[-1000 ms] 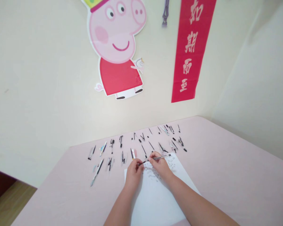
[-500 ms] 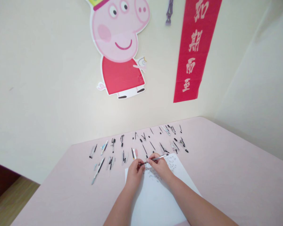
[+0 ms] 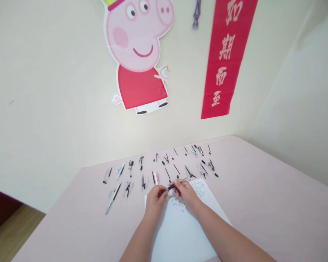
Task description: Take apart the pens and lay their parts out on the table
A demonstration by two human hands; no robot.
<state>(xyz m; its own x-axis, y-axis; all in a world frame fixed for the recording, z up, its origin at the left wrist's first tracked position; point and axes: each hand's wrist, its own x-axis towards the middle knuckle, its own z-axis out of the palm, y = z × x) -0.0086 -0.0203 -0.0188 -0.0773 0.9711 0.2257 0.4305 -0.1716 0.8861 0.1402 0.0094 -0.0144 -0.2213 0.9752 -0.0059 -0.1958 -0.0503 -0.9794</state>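
Observation:
Over the upper part of a white sheet of paper [image 3: 184, 233], my two hands meet around a dark pen [image 3: 171, 187]. My left hand [image 3: 156, 199] pinches its left end between thumb and fingers. My right hand [image 3: 186, 193] is closed on it farther right, and a thin grey length sticks out past the fingers to the upper right. Many small dark marks [image 3: 179, 206] cover the top of the sheet, partly hidden by my hands. Whether the pen's parts are joined is too small to tell.
Rows of taken-apart pens, refills and caps lie behind the paper on the pink table [image 3: 262, 203]. A black-and-grey pen [image 3: 113, 198] lies to the left. A pig cutout [image 3: 142, 85] and red banner [image 3: 221, 72] hang on the wall.
The held item showed a long grey length before; now a thicker black part shows between my hands. My right fingers have shifted slightly on it.

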